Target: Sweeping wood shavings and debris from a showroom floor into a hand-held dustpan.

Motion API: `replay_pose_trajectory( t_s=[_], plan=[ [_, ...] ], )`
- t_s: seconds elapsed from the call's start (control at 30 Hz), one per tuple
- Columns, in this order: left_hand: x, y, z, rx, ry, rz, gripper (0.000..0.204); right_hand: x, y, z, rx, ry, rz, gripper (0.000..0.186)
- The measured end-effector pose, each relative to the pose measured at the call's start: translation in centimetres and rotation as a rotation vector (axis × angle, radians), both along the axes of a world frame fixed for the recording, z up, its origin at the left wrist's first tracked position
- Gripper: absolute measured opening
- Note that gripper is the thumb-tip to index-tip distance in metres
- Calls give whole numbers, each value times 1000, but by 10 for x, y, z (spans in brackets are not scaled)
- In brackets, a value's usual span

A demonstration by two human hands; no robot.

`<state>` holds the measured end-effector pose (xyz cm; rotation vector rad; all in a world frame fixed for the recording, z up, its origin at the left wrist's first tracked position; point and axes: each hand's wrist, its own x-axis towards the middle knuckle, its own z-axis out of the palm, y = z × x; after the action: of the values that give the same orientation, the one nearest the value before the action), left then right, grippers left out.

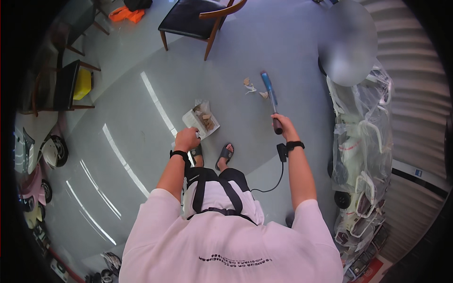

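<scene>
My left hand (187, 138) is closed around the handle of a white dustpan (192, 119), held low in front of my feet. Brown scraps (207, 121) and a crumpled clear plastic bag (202, 105) lie in the pan. Out to the right, my right hand (283, 124) grips a brush (269, 88) by its dark handle, its long blue head pointing away from me. Beside the brush head, on the grey floor, are a few pale scraps (250, 86). Whether the bristles touch the floor I cannot tell.
A wooden chair with a dark seat (188, 20) stands ahead, another chair (66, 85) with a yellow object (83, 84) at the left. Plastic-wrapped white vehicles (361, 141) line the right side; scooters (52, 151) stand along the left. A black cable (278, 181) hangs by my right wrist.
</scene>
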<state>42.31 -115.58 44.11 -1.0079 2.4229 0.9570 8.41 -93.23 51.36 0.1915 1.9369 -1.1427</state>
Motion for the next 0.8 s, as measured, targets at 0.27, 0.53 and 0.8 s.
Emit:
replay_pose_trajectory(
  t_s=[0.27,0.53,0.8],
  plan=[
    [-14,-9,15,-15,30,-11,26,42,-21,-63,485,68,506,34],
    [-12,-8,1,-26,32,-59,25,173,16,9,524,-76,743,36],
    [-25,-10,6,-43,38,-73,27,181,46,76,293,-262,689,39]
  ],
)
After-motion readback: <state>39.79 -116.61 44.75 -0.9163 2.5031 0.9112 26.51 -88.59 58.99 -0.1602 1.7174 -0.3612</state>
